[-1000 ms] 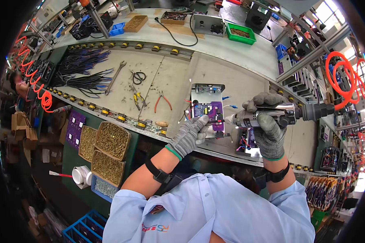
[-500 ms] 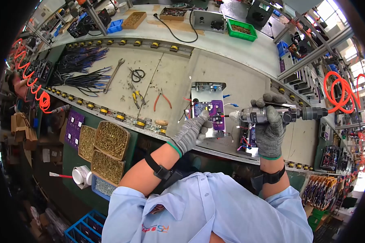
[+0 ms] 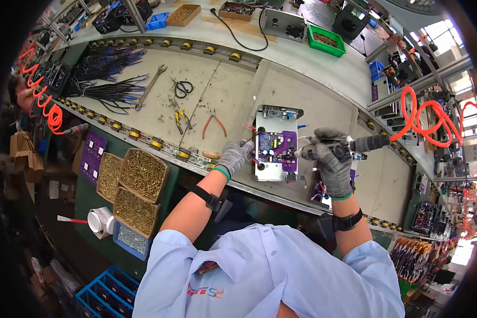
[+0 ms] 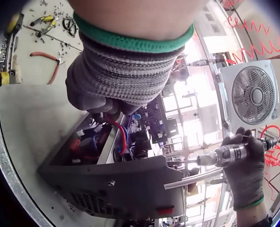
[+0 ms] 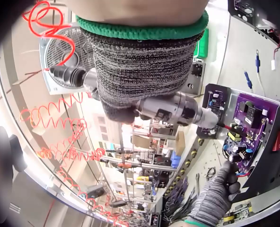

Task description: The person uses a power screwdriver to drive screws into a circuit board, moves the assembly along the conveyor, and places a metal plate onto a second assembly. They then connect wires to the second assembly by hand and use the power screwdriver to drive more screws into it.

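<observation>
An open metal chassis [image 3: 273,172] holding a purple circuit board [image 3: 287,139] lies on the bench before me. My gloved left hand [image 3: 236,157] is at its left side, curled fingers gripping the edge beside red and blue wires [image 4: 122,137]. My gloved right hand [image 3: 334,167] grips a pneumatic screwdriver [image 5: 166,109] around its silver body. Its white nose and thin red bit [image 5: 225,126] point at the board, the bit's end among the components. A red rocker switch [image 5: 278,140] sits in the chassis's dark end panel.
A second unit [image 3: 319,192] lies partly under my right forearm. Red-handled pliers [image 3: 214,124], yellow-handled pliers [image 3: 181,117], a wrench [image 3: 151,87] and cable bundles [image 3: 108,90] lie left. Screw boxes [image 3: 143,175] stand on the near left table. An orange coiled hose [image 3: 424,124] runs from the screwdriver.
My left hand has moved from the middle of the board to the chassis's left edge. The screwdriver has swung, its rear end now turned farther away from me. The head view has shifted slightly.
</observation>
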Available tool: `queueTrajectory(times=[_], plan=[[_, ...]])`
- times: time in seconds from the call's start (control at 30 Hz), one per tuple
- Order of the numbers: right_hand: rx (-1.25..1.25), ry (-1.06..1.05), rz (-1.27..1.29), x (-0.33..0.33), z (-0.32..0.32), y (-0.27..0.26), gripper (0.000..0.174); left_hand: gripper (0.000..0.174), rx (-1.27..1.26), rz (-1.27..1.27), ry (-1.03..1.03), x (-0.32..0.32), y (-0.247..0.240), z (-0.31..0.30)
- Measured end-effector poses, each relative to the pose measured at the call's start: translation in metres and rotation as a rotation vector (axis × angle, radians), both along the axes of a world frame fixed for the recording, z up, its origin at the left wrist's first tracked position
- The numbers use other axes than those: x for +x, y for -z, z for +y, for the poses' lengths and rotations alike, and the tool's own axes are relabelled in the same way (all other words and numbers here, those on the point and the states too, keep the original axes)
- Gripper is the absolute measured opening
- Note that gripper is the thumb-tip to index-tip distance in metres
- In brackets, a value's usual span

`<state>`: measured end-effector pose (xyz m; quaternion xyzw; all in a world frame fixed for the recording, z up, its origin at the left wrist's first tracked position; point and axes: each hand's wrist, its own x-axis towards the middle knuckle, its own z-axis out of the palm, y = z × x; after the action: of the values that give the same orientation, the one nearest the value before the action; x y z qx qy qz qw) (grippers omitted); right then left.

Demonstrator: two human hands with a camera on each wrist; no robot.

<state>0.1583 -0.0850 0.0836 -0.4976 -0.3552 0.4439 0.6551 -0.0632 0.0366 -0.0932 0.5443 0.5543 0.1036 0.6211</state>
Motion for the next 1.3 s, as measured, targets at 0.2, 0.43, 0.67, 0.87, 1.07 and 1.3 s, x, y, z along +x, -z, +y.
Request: queueTrajectory(times=[0.2, 0.43, 0.67, 0.87, 1.07, 1.3], plan=[[-0.037, -0.378, -0.172, -0.012, 0.012, 0.006, 0.033, 0.057, 0.541, 0.169, 0.073, 0.002, 0.008, -0.019], [-0.155, -0.223, -0.123, -0.026, 0.018, 0.002, 0.032, 0.058, 0.123, 0.052, 0.093, 0.003, -0.011, -0.004], [-0.081, -0.204, -0.173, -0.032, 0.018, 0.015, 0.033, 0.051, 0.022, -0.145, -0.129, 0.008, 0.01, -0.01], [-0.125, -0.201, -0.203, -0.027, 0.016, 0.014, 0.033, 0.048, 0.023, -0.202, -0.234, 0.017, 0.021, -0.018], [-0.131, -0.224, -0.256, -0.039, 0.015, 0.013, 0.034, 0.051, 0.119, -0.105, -0.238, 0.02, 0.027, -0.025], [-0.116, -0.251, -0.266, -0.032, 0.011, 0.015, 0.033, 0.036, -0.703, -0.97, -0.357, -0.041, -0.005, -0.038]])
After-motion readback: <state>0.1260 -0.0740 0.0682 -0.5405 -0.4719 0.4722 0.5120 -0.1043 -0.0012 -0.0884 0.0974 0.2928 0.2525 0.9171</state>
